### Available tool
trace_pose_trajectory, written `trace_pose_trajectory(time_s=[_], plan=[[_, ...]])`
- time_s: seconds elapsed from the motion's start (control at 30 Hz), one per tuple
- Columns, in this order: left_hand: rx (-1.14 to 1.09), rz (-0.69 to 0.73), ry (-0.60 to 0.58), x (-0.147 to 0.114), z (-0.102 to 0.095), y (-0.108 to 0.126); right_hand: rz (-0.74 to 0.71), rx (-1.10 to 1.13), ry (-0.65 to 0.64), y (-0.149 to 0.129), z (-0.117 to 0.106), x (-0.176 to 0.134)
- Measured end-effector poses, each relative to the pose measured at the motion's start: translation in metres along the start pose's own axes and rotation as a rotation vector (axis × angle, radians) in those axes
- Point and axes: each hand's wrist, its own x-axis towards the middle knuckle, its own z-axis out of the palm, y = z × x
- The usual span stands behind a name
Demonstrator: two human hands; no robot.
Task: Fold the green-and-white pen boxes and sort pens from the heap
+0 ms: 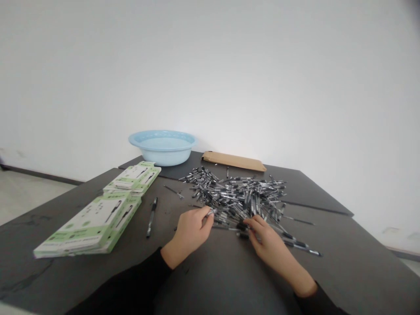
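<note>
A heap of clear and black pens (pixel 239 190) is spread over the dark table. At its near left edge is my left hand (pixel 193 227), its thumb and fingers pinched on a pen (pixel 211 211) that is mostly hidden by the hand. My right hand (pixel 267 240) reaches into the near side of the heap, with its fingertips closed around the dark end of another pen (pixel 242 226). More pens lie beneath and beside that hand. A single pen (pixel 152 217) rests apart, left of my left hand.
Green-and-white pen boxes (pixel 92 218) are stacked on the left. At the back stand a light blue basin (pixel 166 153) and, beside it, a flat brown cardboard piece (pixel 233 161). Thin loose parts (pixel 173 190) lie left of the heap. A white wall rises behind the table (pixel 210 280).
</note>
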Motion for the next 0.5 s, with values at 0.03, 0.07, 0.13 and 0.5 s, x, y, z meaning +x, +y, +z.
trace_pose_trajectory(time_s=[0.03,0.07,0.13,0.5], plan=[[-0.005,-0.004,0.004,0.0,-0.004,0.0,-0.002,0.008,0.008,0.0,0.0,0.0],[-0.009,-0.004,0.012,0.001,-0.009,0.0,-0.007,0.017,0.014,0.0,0.0,-0.001],[-0.019,-0.013,0.038,0.004,-0.025,-0.003,-0.026,0.029,0.031,0.001,-0.002,-0.002],[-0.455,-0.441,0.154,-0.034,-0.083,-0.071,-0.186,-0.148,0.034,0.021,-0.07,0.037]])
